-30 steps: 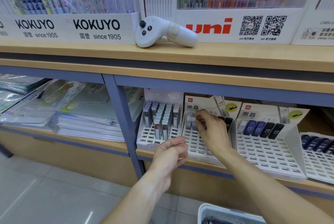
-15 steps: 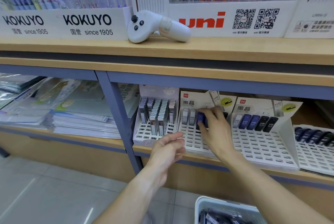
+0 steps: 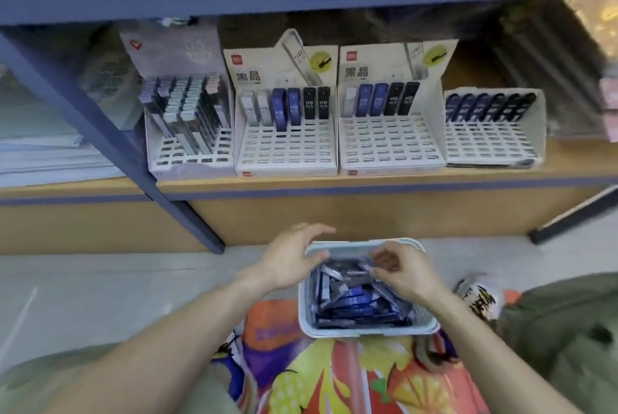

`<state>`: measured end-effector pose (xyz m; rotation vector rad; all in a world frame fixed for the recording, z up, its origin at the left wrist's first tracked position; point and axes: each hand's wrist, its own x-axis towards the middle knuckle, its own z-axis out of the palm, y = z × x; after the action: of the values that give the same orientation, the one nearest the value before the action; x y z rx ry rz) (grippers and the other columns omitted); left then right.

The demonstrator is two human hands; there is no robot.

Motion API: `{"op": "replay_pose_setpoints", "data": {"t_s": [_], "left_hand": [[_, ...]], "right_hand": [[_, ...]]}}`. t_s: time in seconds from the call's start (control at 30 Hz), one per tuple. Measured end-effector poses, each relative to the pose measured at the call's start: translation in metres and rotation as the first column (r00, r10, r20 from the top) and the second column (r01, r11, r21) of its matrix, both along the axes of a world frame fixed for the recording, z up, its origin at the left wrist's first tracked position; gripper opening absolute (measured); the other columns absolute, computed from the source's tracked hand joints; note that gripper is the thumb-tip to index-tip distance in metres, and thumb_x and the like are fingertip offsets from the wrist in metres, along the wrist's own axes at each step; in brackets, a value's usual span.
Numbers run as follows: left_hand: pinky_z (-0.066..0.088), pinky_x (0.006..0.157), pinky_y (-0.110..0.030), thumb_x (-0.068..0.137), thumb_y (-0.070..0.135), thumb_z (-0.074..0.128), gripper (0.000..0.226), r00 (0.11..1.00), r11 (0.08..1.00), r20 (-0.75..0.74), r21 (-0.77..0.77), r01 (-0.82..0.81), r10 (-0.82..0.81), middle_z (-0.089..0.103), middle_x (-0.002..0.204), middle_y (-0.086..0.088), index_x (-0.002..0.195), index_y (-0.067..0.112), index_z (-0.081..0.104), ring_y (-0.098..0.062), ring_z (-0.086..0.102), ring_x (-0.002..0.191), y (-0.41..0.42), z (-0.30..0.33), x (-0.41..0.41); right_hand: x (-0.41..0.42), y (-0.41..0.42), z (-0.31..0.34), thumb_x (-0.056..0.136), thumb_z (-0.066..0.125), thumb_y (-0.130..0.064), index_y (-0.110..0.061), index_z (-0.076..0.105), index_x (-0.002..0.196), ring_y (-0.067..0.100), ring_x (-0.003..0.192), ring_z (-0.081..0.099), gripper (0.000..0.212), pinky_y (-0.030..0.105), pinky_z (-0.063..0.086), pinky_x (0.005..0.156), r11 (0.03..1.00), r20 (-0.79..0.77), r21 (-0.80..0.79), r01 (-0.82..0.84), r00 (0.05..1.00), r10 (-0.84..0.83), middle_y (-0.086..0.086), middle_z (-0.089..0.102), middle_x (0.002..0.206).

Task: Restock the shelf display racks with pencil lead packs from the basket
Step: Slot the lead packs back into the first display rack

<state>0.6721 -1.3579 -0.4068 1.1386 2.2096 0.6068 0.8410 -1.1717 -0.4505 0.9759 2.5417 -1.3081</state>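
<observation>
A pale basket (image 3: pixel 368 330) full of blue and dark pencil lead packs (image 3: pixel 354 300) sits on my lap, low in the view. My left hand (image 3: pixel 291 263) hovers over the basket's left rim with relaxed fingers, holding nothing. My right hand (image 3: pixel 401 270) reaches into the basket's far side and its fingertips pinch a lead pack (image 3: pixel 371 268); motion blur softens it. On the shelf above stand several white slotted display racks. The second rack (image 3: pixel 286 149) has grey, blue and black packs along its back row, and the third rack (image 3: pixel 388 146) holds a similar row.
A fuller rack (image 3: pixel 187 133) stands at the left and a smaller rack (image 3: pixel 491 139) with dark packs at the right. A blue shelf post (image 3: pixel 110 133) slants down on the left. Stacked paper goods (image 3: pixel 43 153) lie further left. A colourful patterned cloth (image 3: pixel 334 373) lies below the basket.
The view has dropped from the shelf to the basket. My right hand has left the second rack and come down into the basket; my left hand has lowered to the basket's rim.
</observation>
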Motion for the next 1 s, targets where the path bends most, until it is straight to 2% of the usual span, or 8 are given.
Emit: {"op": "replay_pose_setpoints", "data": {"t_s": [0.1, 0.2, 0.3, 0.4, 0.5, 0.6, 0.8, 1.0], "left_hand": [[0.039, 0.101, -0.029, 0.098, 0.027, 0.066, 0.051, 1.0, 0.992, 0.01, -0.123, 0.017, -0.015, 0.06, 0.138, -0.007, 0.147, 0.024, 0.051, -0.026, 0.055, 0.127, 0.021, -0.042, 0.018], [0.043, 0.106, -0.031, 0.093, 0.029, 0.07, 0.061, 0.998, 0.96, 0.052, -0.282, -0.001, 0.017, 0.054, 0.144, -0.007, 0.149, 0.024, 0.047, -0.027, 0.053, 0.132, 0.032, -0.09, 0.04], [0.042, 0.107, -0.034, 0.089, 0.026, 0.074, 0.072, 0.996, 0.919, 0.082, -0.393, -0.009, 0.045, 0.049, 0.147, -0.013, 0.152, 0.022, 0.039, -0.032, 0.05, 0.132, 0.037, -0.128, 0.063], [0.04, 0.112, -0.038, 0.085, 0.032, 0.081, 0.089, 0.995, 0.895, 0.069, -0.444, -0.04, 0.078, 0.048, 0.145, -0.014, 0.157, 0.016, 0.03, -0.033, 0.047, 0.135, 0.04, -0.152, 0.077], [0.036, 0.116, -0.034, 0.083, 0.032, 0.084, 0.09, 0.995, 0.896, 0.017, -0.437, -0.083, 0.1, 0.047, 0.146, -0.012, 0.154, 0.011, 0.032, -0.03, 0.044, 0.137, 0.039, -0.168, 0.079], [0.032, 0.118, -0.032, 0.085, 0.028, 0.081, 0.085, 0.993, 0.911, -0.018, -0.396, -0.116, 0.119, 0.045, 0.148, -0.01, 0.154, 0.011, 0.033, -0.028, 0.04, 0.14, 0.038, -0.175, 0.074], [0.031, 0.119, -0.034, 0.088, 0.026, 0.075, 0.07, 0.997, 0.938, -0.073, -0.344, -0.049, 0.026, 0.042, 0.145, -0.005, 0.15, 0.022, 0.043, -0.026, 0.04, 0.136, 0.032, -0.183, 0.069], [0.036, 0.115, -0.033, 0.091, 0.022, 0.071, 0.054, 0.994, 0.947, -0.093, -0.309, -0.088, 0.061, 0.046, 0.138, -0.002, 0.141, 0.026, 0.051, -0.024, 0.045, 0.13, 0.035, -0.185, 0.069]], "right_hand": [[0.017, 0.012, -0.039, 0.082, 0.079, -0.022, -0.02, 0.072, 0.1, 0.021, 0.092, 0.071, 0.02, 0.035, 0.056, 0.084, 1.0, 0.197, -0.012, 0.014, 0.98, -0.011, 0.002, 0.076, 0.097], [0.02, 0.015, -0.063, 0.083, 0.076, -0.027, -0.019, 0.066, 0.121, 0.026, 0.103, 0.068, 0.04, 0.033, 0.051, 0.082, 0.998, 0.312, 0.019, -0.056, 0.949, 0.047, 0.006, 0.073, 0.11], [0.023, 0.014, -0.077, 0.084, 0.077, -0.026, -0.019, 0.053, 0.136, 0.029, 0.114, 0.064, 0.058, 0.031, 0.048, 0.087, 0.996, 0.359, 0.043, -0.083, 0.931, 0.062, 0.01, 0.067, 0.124], [0.022, 0.014, -0.094, 0.084, 0.076, -0.023, -0.017, 0.061, 0.126, 0.028, 0.111, 0.065, 0.045, 0.025, 0.043, 0.077, 0.994, 0.376, 0.049, -0.095, 0.924, 0.07, 0.008, 0.07, 0.118], [0.018, 0.007, -0.108, 0.084, 0.076, -0.014, -0.017, 0.064, 0.124, 0.021, 0.109, 0.066, 0.041, 0.022, 0.046, 0.084, 0.992, 0.378, -0.04, -0.119, 0.917, 0.125, 0.003, 0.07, 0.121], [0.01, 0.001, -0.115, 0.084, 0.077, -0.014, -0.015, 0.062, 0.129, 0.024, 0.113, 0.065, 0.047, 0.027, 0.049, 0.094, 0.99, 0.374, -0.052, -0.134, 0.916, 0.144, 0.004, 0.069, 0.126], [0.002, -0.009, -0.123, 0.081, 0.076, -0.011, -0.02, 0.059, 0.132, 0.026, 0.11, 0.067, 0.054, 0.034, 0.053, 0.094, 0.989, 0.371, -0.021, -0.149, 0.917, 0.146, 0.006, 0.072, 0.119], [0.002, -0.015, -0.129, 0.076, 0.08, -0.011, -0.019, 0.057, 0.129, 0.023, 0.105, 0.068, 0.058, 0.032, 0.054, 0.09, 0.993, 0.342, -0.069, -0.095, 0.933, 0.113, 0.005, 0.073, 0.115]]}}
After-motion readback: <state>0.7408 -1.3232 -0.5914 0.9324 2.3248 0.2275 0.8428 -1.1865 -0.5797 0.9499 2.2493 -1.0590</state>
